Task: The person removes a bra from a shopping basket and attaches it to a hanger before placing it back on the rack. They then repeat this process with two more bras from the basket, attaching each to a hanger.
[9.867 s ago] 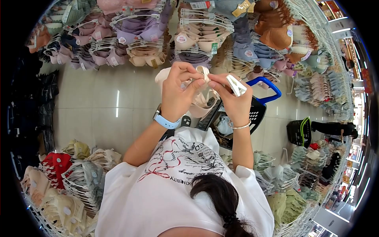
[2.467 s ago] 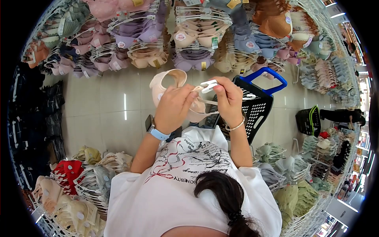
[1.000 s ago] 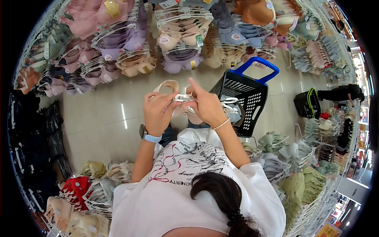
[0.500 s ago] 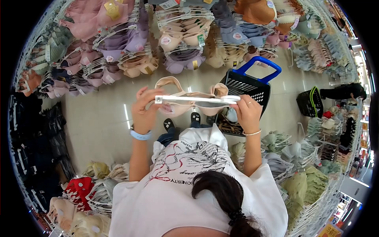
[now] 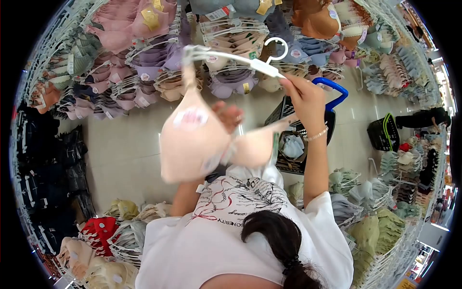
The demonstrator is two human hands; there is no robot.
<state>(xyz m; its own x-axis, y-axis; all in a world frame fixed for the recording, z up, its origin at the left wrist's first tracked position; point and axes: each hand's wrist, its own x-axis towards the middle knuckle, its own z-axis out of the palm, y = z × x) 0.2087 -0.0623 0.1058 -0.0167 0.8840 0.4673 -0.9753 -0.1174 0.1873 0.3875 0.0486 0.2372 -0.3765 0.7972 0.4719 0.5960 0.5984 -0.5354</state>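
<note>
My right hand [image 5: 308, 98] pinches one end of a white plastic hanger [image 5: 262, 67], its hook pointing up and away. From the hanger hangs a beige-pink bra [image 5: 195, 139] with a round sticker on the larger-looking cup, tilted and slightly blurred. My left hand [image 5: 228, 117] is behind the bra; only its smeared fingertips show between the cups, and whether they touch the fabric cannot be made out.
A black shopping basket with a blue handle [image 5: 332, 91] stands on the floor to the right, with a pale blue item [image 5: 292, 146] inside. Racks of bras [image 5: 231, 84] line the far side. Another basket [image 5: 383, 132] stands near a person at the right.
The hanger has risen and tilted, and the bra has swung round so its cups face up toward me. My left hand has left the hanger's end and moved behind the bra.
</note>
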